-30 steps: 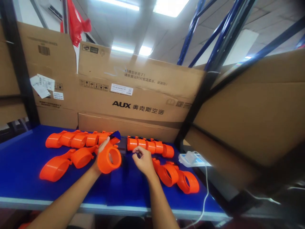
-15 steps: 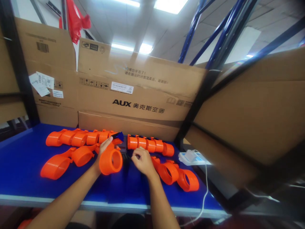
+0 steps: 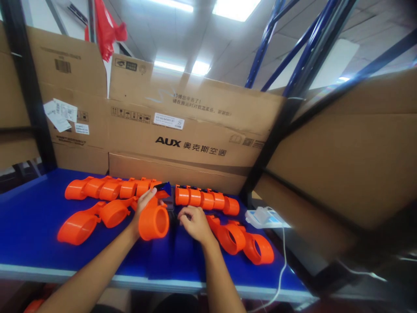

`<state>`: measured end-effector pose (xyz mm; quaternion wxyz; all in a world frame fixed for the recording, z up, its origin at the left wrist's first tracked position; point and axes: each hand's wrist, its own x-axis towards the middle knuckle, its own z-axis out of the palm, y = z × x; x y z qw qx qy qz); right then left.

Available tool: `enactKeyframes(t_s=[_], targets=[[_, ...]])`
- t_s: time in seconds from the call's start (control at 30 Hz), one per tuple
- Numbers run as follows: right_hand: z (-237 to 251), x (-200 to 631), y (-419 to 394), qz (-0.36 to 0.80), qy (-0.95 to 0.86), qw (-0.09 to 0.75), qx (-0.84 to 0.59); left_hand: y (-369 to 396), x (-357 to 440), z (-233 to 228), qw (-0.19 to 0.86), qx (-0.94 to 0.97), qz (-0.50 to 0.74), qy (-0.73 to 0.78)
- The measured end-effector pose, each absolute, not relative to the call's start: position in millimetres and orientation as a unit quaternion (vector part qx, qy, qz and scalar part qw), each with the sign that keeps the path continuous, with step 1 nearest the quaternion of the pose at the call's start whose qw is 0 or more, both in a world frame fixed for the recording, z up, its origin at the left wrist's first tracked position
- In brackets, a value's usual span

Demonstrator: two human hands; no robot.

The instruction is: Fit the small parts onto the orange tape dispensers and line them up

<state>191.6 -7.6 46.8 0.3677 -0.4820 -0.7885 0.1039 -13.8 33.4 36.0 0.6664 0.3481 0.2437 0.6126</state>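
Observation:
My left hand (image 3: 143, 208) is closed around an orange plastic ring-shaped part (image 3: 146, 226), its round opening turned towards me. A dark blue piece (image 3: 167, 188) with a black side sticks out above the fingers; whether it is joined to the orange part I cannot tell. My right hand (image 3: 196, 224) is low over the table with its fingers curled in, just right of a small dark box (image 3: 168, 203). Whatever those fingers hold is hidden or too small to name. Behind the left hand runs a row of similar orange parts (image 3: 110, 190); another row (image 3: 194, 197) lies beyond the right hand.
More orange rings lie nearer, at the left (image 3: 76, 228) and right (image 3: 260, 252). A white power strip (image 3: 257, 218) with a plug and white cable (image 3: 284, 256) is at the table's right. Cardboard panels (image 3: 195, 126) and dark rack posts (image 3: 265, 152) enclose the blue table (image 3: 107, 256).
The view has shifted slightly. My left hand still holds the orange part in nearly the same place. My right hand's fingers have changed pose slightly beside the dark box.

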Motion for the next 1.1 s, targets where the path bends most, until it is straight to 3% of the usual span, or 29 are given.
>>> enactKeyframes(t_s=[0.2, 0.43, 0.57, 1.1], targets=[[48, 190, -7, 0.137, -0.799, 0.376, -0.450, 36, -13, 38, 0.650, 0.368, 0.612, 0.259], [44, 183, -4, 0.205, -0.722, 0.516, -0.412, 32, -7, 40, 0.583, 0.450, 0.621, 0.271], [44, 174, -1, 0.222, -0.705, 0.549, -0.391, 27, -2, 41, 0.574, 0.483, 0.610, 0.256], [35, 163, -1, 0.038, -0.714, 0.545, -0.439, 21, 5, 40, 0.578, 0.540, 0.559, 0.247]])
